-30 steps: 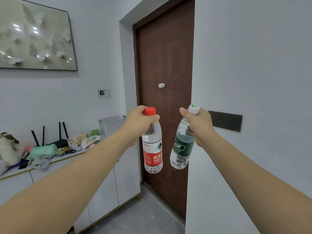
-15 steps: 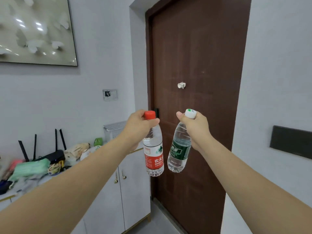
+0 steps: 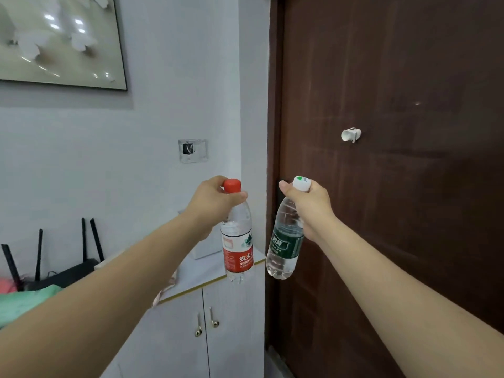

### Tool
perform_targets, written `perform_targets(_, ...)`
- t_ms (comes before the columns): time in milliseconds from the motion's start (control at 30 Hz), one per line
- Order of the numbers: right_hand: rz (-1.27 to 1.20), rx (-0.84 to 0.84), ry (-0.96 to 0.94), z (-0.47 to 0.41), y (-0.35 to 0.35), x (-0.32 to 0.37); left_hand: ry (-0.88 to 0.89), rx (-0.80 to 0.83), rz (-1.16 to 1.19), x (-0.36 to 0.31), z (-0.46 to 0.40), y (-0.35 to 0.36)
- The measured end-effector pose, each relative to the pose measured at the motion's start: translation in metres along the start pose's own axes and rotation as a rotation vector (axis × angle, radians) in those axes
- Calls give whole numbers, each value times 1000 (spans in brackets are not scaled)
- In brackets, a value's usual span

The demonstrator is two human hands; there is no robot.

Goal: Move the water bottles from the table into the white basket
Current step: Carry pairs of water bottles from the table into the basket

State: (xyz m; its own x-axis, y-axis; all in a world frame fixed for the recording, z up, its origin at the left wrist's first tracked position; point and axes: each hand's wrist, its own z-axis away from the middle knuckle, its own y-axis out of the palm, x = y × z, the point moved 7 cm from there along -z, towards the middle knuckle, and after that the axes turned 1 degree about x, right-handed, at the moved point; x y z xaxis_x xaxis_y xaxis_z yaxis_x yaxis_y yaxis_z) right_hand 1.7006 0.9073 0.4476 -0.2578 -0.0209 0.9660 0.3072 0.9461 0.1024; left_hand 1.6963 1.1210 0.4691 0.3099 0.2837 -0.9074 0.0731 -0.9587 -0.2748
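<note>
My left hand grips the neck of a clear water bottle with a red cap and red label; the bottle hangs upright in the air over the right end of a white cabinet top. My right hand holds a second bottle with a white cap and dark green label by its neck, tilted slightly, in front of the door edge. A corner of the white basket shows behind my left hand, standing on the cabinet top; most of it is hidden.
A dark brown door fills the right side. The white cabinet has two doors with small knobs. A black router with antennas and a green cloth lie on its left part. A framed picture hangs above.
The view has closed in on the cabinet and door and shifted right. Both hands keep their bottles; the basket is now mostly covered by my left hand.
</note>
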Motion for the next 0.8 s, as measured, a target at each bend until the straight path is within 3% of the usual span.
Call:
perform_targets(600, -133, 17, -78, -289, 186, -87, -38, -173, 107, 127, -314, -72)
perform_targets(800, -82, 173, -35, -387, 253, -158, -94, -208, 48, 193, -385, -71)
